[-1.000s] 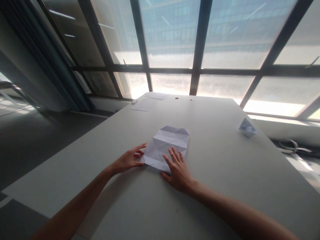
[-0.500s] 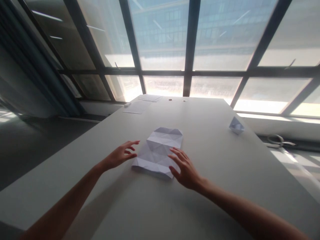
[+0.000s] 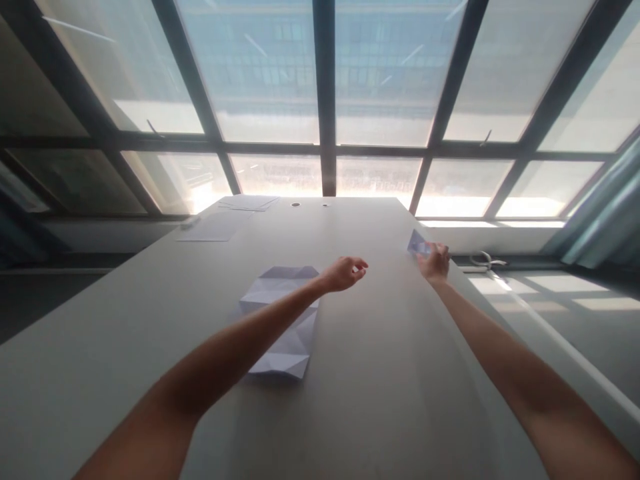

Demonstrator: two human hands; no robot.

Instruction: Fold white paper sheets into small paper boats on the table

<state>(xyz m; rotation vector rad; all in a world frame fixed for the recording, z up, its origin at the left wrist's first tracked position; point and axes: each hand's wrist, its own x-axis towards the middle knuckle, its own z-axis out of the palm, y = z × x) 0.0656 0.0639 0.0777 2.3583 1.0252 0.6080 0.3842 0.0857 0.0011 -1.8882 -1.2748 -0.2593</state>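
Near the table's right edge stands a small folded paper boat (image 3: 416, 243). My right hand (image 3: 435, 261) has its fingers closed around the boat's right end, which they partly hide. My left hand (image 3: 345, 273) hovers over the middle of the table, its fingers loosely bent and apart with nothing between them. Below my left forearm lies a creased sheet of white paper (image 3: 280, 288), its folds standing up slightly. The forearm covers part of that sheet.
Flat white sheets (image 3: 213, 227) lie at the far left of the white table (image 3: 370, 373). Two small round holes show near its far end. A white cable (image 3: 487, 261) rests beyond the right edge. Large windows rise behind, with a curtain (image 3: 607, 207) at the right.
Both hands have left the creased sheet and moved right. My right hand has reached the paper boat and closed on it. The view has turned to the right.
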